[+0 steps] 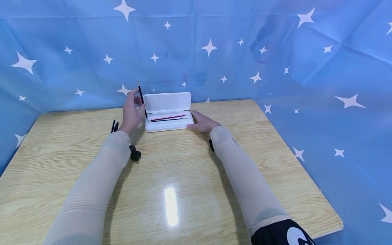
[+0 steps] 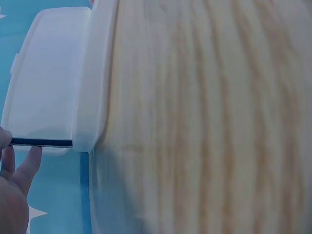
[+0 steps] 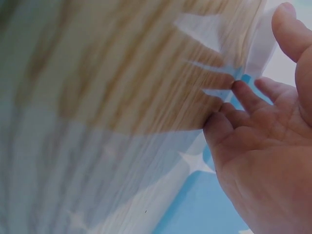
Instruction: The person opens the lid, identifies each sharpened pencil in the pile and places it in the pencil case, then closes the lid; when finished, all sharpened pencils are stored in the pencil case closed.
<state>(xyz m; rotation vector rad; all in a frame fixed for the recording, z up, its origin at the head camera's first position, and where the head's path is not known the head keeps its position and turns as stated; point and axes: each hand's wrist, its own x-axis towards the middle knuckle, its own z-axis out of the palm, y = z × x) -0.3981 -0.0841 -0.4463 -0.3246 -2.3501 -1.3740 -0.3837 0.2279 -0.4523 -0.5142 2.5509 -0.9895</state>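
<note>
A white pencil case (image 1: 166,127) lies at the back of the table with its lid (image 1: 167,102) raised. Inside it are a red pencil (image 1: 168,118) and a thin black one (image 1: 165,120). At the case's left end, my left hand (image 1: 131,111) pinches a black pencil (image 1: 141,94), which stands nearly upright with its lower end at the case. The left wrist view shows this pencil (image 2: 41,142) between thumb and fingers. My right hand (image 1: 202,123) touches the case's right end, its fingers extended and thumb apart in the right wrist view.
Beside my left wrist lie black pencils or pens (image 1: 114,126), partly hidden by the sleeve. The wooden table (image 1: 183,163) meets a blue curtain (image 1: 183,51) with white stars behind and on the right.
</note>
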